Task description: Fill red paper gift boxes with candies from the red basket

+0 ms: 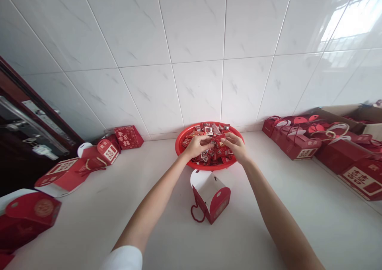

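Note:
A round red plastic basket [179, 145] stands against the tiled wall, filled with small wrapped candies [205, 157], mostly red. Over its left part is my left hand [199, 145], its thumb and fingers pinched together at a small dark-looking piece that I cannot make out. My right hand [234, 144] is over the right part, fingertips closed at a red wrapper. Just in front of the basket, between my forearms, sits an open red paper box [220, 202] with a white inside and a red cord at its left side.
Red gift boxes [301, 144] with cords crowd the right side, beside a cardboard carton [340, 112]. More red boxes [64, 174] line the left side of the white countertop [119, 206]. At the far left is a dark door [18, 142] with keys in its lock.

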Demonstrator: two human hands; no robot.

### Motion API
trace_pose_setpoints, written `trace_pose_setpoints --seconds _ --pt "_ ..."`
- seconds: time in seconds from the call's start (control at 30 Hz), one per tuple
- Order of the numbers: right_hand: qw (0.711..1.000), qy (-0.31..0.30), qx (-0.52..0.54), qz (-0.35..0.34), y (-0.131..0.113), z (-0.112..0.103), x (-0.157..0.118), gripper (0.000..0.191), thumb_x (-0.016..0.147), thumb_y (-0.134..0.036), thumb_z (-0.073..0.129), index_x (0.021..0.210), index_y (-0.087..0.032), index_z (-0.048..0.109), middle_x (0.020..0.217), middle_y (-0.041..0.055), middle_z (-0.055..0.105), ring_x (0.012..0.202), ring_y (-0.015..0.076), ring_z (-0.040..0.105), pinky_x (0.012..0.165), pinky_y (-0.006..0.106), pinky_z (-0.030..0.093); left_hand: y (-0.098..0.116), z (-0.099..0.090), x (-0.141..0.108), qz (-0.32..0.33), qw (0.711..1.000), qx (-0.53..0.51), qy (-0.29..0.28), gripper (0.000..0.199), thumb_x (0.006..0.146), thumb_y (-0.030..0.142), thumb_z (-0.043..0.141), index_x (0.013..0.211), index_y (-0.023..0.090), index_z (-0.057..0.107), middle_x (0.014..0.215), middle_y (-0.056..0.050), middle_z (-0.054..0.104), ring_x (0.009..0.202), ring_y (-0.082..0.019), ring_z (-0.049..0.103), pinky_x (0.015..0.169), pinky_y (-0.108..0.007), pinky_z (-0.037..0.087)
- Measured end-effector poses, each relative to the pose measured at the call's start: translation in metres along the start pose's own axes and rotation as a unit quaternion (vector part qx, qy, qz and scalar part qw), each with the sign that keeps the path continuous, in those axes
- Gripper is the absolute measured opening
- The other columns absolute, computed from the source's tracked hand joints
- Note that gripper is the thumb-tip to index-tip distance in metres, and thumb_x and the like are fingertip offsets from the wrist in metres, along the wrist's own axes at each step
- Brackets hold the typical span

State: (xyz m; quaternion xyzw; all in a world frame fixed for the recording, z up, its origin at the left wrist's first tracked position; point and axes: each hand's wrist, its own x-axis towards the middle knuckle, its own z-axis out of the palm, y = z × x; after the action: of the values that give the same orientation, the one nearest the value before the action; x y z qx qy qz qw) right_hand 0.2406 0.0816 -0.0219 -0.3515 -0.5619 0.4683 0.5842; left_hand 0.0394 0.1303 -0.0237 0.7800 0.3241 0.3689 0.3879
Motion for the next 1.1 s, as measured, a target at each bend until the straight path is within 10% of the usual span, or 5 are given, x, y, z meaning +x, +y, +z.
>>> trace_pose_setpoints --seconds 0.2,0.43,0.63,0.87,1.1 --pt "0.999 0.047 0.025 0.012 0.007 0.0 0.002 0.039 0.066 -0.057 0.084 0.073 -0.022 0.066 0.068 -0.001 0.064 0.061 0.015 0.057 0.053 0.028 0.044 0.011 -0.001 -0.003 0.0 0.992 0.126 0.009 0.037 0.088 0.05 0.063 0.098 0.018 0.08 0.1 -0.009 0.08 0.096 -0.027 0.072 0.089 -0.038 0.056" --pt "0.993 0.09 0.068 0.038 0.01 -0.005 0.004 0.043 0.066 -0.061 0.082 0.079 -0.024 0.063 0.07 -0.0026 0.065 0.054 0.0129 0.054 0.041 0.024 0.037 0.017 0.005 -0.006 -0.144 0.891 0.429 0.036 0.022 0.081 0.039 0.067 0.075 0.02 0.076 0.081 -0.01 0.078 0.087 -0.032 0.073 0.08 -0.039 0.055" --pt "0.989 0.098 0.098 0.042 0.008 -0.005 0.005 0.048 0.058 -0.06 0.087 0.078 -0.023 0.063 0.065 -0.0037 0.062 0.052 0.0127 0.055 0.04 0.024 0.043 0.013 0.004 -0.006 -0.093 0.935 0.325 -0.105 0.018 0.073 0.021 0.07 0.087 0.022 0.08 0.085 -0.005 0.079 0.086 -0.027 0.074 0.08 -0.033 0.056" --pt "0.988 0.08 0.12 0.049 0.005 -0.006 0.005 0.042 0.06 -0.055 0.088 0.078 -0.023 0.067 0.067 -0.0024 0.064 0.053 0.013 0.055 0.041 0.024 0.042 0.0 -0.003 -0.004 0.005 0.986 0.097 0.137 0.027 0.09 0.03 0.06 0.112 0.02 0.074 0.115 -0.011 0.076 0.098 -0.024 0.073 0.088 -0.038 0.06" --pt "0.992 0.012 0.103 0.067 0.003 0.007 0.002 0.041 0.06 -0.052 0.09 0.076 -0.022 0.068 0.078 0.0003 0.071 0.061 0.0135 0.058 0.052 0.026 0.045 0.0 -0.001 -0.006 0.03 0.993 0.032 0.111 0.037 0.088 0.037 0.067 0.121 0.021 0.068 0.117 -0.01 0.073 0.101 -0.024 0.073 0.087 -0.037 0.061"
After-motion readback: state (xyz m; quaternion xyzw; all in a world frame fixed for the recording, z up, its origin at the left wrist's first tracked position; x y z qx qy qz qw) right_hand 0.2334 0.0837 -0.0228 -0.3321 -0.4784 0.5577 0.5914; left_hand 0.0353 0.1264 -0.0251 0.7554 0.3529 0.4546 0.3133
